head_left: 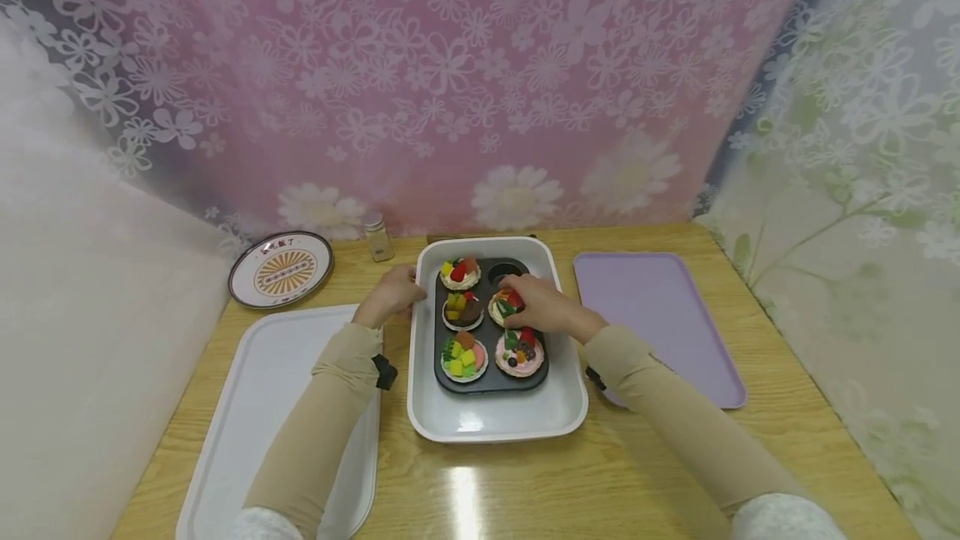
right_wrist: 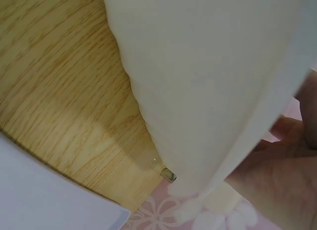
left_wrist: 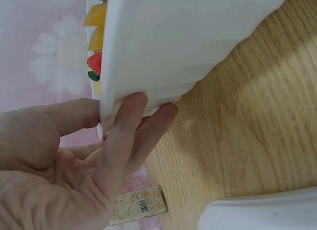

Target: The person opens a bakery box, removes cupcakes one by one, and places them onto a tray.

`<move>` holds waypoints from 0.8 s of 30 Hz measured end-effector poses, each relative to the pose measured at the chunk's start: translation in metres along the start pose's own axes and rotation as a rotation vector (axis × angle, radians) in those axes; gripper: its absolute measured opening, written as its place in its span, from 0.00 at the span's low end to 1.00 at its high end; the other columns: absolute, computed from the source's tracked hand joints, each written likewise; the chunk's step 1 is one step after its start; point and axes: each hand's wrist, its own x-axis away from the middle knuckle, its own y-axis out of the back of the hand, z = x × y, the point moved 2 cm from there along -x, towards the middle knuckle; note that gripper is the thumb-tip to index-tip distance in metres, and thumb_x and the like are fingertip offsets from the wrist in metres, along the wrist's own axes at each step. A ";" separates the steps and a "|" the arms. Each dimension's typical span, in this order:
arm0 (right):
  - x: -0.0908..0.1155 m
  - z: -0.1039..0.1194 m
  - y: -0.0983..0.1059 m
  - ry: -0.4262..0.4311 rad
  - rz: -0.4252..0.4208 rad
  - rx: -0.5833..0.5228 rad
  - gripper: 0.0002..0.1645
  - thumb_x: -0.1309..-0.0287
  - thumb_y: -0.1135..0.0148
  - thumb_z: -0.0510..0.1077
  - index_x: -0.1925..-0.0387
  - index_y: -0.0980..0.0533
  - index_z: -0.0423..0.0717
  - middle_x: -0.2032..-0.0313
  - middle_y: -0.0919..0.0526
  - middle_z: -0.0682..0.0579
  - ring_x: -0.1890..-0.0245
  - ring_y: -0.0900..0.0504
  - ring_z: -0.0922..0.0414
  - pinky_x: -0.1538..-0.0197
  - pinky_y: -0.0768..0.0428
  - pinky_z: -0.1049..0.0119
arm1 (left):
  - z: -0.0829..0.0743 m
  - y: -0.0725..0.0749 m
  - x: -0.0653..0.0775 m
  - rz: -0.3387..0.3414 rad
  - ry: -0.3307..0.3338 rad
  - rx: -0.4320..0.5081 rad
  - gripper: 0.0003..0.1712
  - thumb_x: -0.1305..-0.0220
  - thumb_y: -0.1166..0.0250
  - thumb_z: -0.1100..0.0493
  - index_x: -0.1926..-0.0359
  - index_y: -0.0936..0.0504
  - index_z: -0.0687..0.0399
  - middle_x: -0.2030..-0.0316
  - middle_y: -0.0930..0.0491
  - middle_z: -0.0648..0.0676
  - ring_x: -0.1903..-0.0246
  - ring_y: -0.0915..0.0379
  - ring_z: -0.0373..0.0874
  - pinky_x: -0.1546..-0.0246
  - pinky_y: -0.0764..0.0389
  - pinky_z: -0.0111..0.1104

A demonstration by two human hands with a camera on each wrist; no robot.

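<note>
A deep white tray (head_left: 495, 422) holds a black muffin tin (head_left: 491, 388) with several toy fruit tarts in its cups. At the tray's left edge, my left hand (head_left: 390, 297) grips the rim. The left wrist view shows the thumb over the rim and fingers against the outer wall. My right hand (head_left: 546, 305) reaches over the right side and pinches a tart (head_left: 504, 307) with red and green topping at the middle right cup. In the right wrist view the tray wall hides its fingertips. A dark bare cup (head_left: 508, 271) shows behind that tart.
A flat white tray (head_left: 255, 390) lies at the left under my left forearm. On the right is a purple tray (head_left: 637, 290). A printed plate (head_left: 281, 269) and a small jar (head_left: 378, 238) stand at the back left, before a flowered curtain (head_left: 480, 65).
</note>
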 end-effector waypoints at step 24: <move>-0.007 -0.003 0.002 0.036 -0.056 -0.026 0.37 0.40 0.22 0.48 0.33 0.25 0.42 0.39 0.18 0.42 0.43 0.19 0.47 0.40 0.20 0.48 | 0.004 -0.001 -0.002 -0.043 -0.025 -0.015 0.28 0.29 0.43 0.67 0.30 0.27 0.68 0.39 0.21 0.72 0.47 0.16 0.66 0.56 0.09 0.50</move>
